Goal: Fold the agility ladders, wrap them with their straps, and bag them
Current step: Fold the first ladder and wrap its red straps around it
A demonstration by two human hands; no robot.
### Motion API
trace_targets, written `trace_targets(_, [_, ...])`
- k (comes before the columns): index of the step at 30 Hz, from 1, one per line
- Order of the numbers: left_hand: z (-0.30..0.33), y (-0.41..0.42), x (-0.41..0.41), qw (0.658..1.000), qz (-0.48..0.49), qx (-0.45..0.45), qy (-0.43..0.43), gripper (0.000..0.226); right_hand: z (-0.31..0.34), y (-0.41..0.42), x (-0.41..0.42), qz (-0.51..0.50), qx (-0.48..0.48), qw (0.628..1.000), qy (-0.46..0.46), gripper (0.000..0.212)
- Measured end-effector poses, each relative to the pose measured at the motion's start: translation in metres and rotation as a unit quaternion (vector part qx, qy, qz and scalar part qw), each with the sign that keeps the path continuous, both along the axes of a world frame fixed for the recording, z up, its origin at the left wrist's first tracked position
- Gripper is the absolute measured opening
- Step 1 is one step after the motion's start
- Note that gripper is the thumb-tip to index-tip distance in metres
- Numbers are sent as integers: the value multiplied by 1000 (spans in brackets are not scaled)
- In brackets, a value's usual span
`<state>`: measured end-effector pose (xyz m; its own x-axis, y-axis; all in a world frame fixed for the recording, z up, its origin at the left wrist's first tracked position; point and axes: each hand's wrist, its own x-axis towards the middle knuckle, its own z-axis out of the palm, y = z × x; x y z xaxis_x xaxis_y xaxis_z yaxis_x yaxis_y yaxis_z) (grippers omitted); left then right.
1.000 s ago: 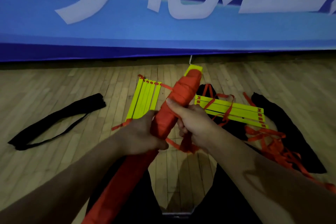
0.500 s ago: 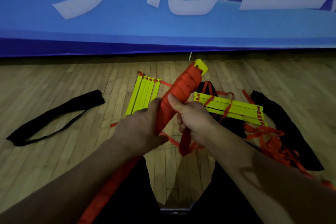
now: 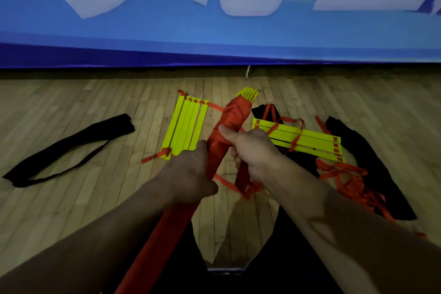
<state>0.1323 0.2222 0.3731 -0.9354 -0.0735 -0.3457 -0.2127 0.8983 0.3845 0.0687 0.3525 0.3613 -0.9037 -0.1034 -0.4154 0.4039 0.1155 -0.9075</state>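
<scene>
Hands first, from your head camera: your left hand (image 3: 191, 174) is curled round the middle of the wrapped ladder bundle (image 3: 229, 119), gripping it from the left side. Your right hand (image 3: 250, 153) grips the same bundle just above, thumb laid along the red wrapping and fingers closed round the far side; a loose red strap end (image 3: 245, 184) hangs down from under that hand. The bundle is tilted, its top leaning away from you toward the wall, with yellow rung ends (image 3: 248, 94) sticking out of the red strap wound round it, and its lower red part (image 3: 167, 229) running down past your left forearm toward the bottom edge of the view. On the wooden floor (image 3: 71, 210) just left of the bundle lies a second folded ladder (image 3: 186, 126), yellow rungs stacked side by side. To the right lies a third ladder (image 3: 307, 141), its rungs loosely gathered with red straps crossing over them and a tangle of red strap (image 3: 350, 179) spilling toward you. A black bag (image 3: 372, 162) lies under and beside that tangle, and another black bag with a thin strap (image 3: 71, 145) lies well apart to the left. A blue banner (image 3: 214, 31) with white characters covers the wall ahead.
</scene>
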Motion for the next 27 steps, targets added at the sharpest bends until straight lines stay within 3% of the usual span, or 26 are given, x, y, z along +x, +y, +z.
trace_targets(2, [1, -5, 1, 974, 62, 216, -16, 72, -2, 5, 1, 23, -14, 1000, 4, 46])
trace_targets(4, [6, -10, 6, 917, 114, 383, -23, 69, -5, 11, 4, 58, -80, 995, -7, 46])
trace_targets(6, [12, -14, 7, 887, 119, 445, -39, 69, -7, 18, 8, 94, -187, 977, -39, 42])
trace_targets(7, [14, -14, 7, 889, 111, 442, -43, 71, -8, 19, 9, 106, -218, 969, -48, 40])
trace_targets(9, [13, -13, 6, 943, 70, 325, -29, 77, -8, 16, 10, 96, -185, 977, -34, 41])
trace_targets(11, [8, -5, 6, 999, -12, 44, 18, 92, -8, 8, 8, 61, -78, 995, 10, 45])
trace_targets(12, [2, 0, 8, 994, -40, -91, 53, 99, -8, 3, 8, 43, -32, 998, 32, 46])
trace_targets(13, [-2, 5, 10, 981, -44, -167, 83, 100, -9, 1, 8, 29, -8, 998, 50, 46])
trace_targets(14, [-3, 6, 12, 977, -32, -188, 96, 95, -9, -1, 8, 29, -6, 998, 64, 45])
trace_targets(15, [-3, 2, 10, 983, -19, -161, 91, 89, -10, 0, 10, 41, -22, 996, 74, 44])
trace_targets(17, [6, -8, 5, 995, 25, 84, 53, 71, -11, 5, 14, 85, -92, 989, 78, 36])
trace_targets(19, [15, -16, 3, 938, 80, 336, -16, 53, -10, 11, 17, 117, -188, 975, 32, 36])
trace_targets(20, [18, -18, 4, 917, 91, 386, -32, 48, -9, 12, 17, 124, -219, 968, 9, 38])
trace_targets(21, [18, -18, 4, 919, 91, 382, -34, 46, -7, 12, 16, 122, -223, 967, -5, 39])
trace_targets(22, [17, -15, 6, 939, 80, 332, -26, 46, -5, 11, 15, 109, -200, 974, -13, 41])
trace_targets(24, [11, -8, 8, 996, 8, 94, -3, 71, -2, 7, 13, 72, -109, 991, -15, 46])
trace_targets(26, [5, 6, 13, 985, -57, -159, 31, 95, -3, 0, 11, 37, -27, 999, -14, 45])
trace_targets(27, [1, 10, 14, 974, -65, -211, 51, 93, -3, -2, 10, 25, -16, 1000, -9, 43])
